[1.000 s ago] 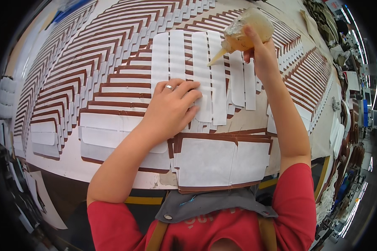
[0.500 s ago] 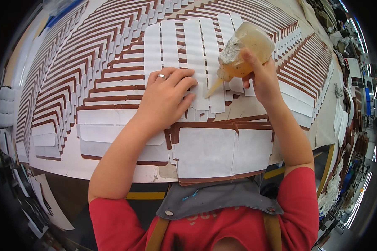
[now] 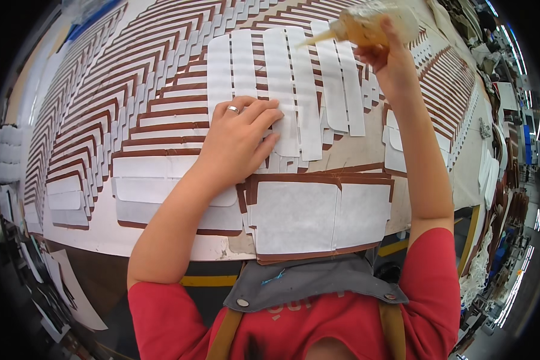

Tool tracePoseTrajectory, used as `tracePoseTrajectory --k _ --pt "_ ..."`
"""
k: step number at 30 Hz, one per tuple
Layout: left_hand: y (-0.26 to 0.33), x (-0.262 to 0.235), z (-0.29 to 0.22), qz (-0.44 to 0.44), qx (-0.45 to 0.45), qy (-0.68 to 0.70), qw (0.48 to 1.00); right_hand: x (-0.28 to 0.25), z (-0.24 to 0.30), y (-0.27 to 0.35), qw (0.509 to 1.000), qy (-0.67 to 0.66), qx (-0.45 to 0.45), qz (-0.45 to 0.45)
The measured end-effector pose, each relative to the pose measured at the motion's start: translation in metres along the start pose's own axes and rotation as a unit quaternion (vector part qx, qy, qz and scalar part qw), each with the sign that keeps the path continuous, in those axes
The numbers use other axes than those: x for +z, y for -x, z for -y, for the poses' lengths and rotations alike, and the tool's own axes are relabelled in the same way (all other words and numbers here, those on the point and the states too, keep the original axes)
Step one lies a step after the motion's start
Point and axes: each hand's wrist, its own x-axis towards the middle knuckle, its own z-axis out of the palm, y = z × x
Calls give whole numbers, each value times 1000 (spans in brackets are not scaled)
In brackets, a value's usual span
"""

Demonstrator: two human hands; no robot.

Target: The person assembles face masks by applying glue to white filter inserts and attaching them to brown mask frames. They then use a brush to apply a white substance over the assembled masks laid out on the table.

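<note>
My right hand (image 3: 385, 54) grips a clear squeeze bottle (image 3: 375, 23) of yellowish liquid, which lies nearly level. Its narrow nozzle (image 3: 315, 39) points left, over the far end of the white strips. Fingers spread, my left hand (image 3: 239, 135) rests on the lower part of those paired white strips (image 3: 280, 78), which lie lengthwise over brown-edged pieces. Another pair of white strips (image 3: 342, 90) lies to their right. Close to me sits a stack of brown pieces faced with white panels (image 3: 297, 216).
Overlapping rows of brown-edged white pieces (image 3: 84, 102) cover the table's left and far side, with more rows (image 3: 441, 90) at the right. The table's near edge (image 3: 216, 249) runs in front of my apron (image 3: 318, 282). Piled materials (image 3: 492, 240) stand beyond the right edge.
My right hand has lifted the squeeze bottle away from me and tipped it toward level; its nozzle moved from the strips' near end to their far end. My left hand stays put.
</note>
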Motion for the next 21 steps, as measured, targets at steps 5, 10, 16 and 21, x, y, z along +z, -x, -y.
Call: tracePoseTrajectory --k 5,10,16,21 --pt "-3 -1 -2 8 -1 2 1000 -3 -16 -51 998 49 -17 -44" --pt "0 -1 0 9 -9 -3 1000 17 -23 -71 993 74 -82 -29" --pt "0 -1 -1 10 -10 -5 1000 22 -25 -76 991 82 -108 11" --pt "0 -1 -1 -5 2 -14 1000 20 -25 -64 992 86 -89 -5"
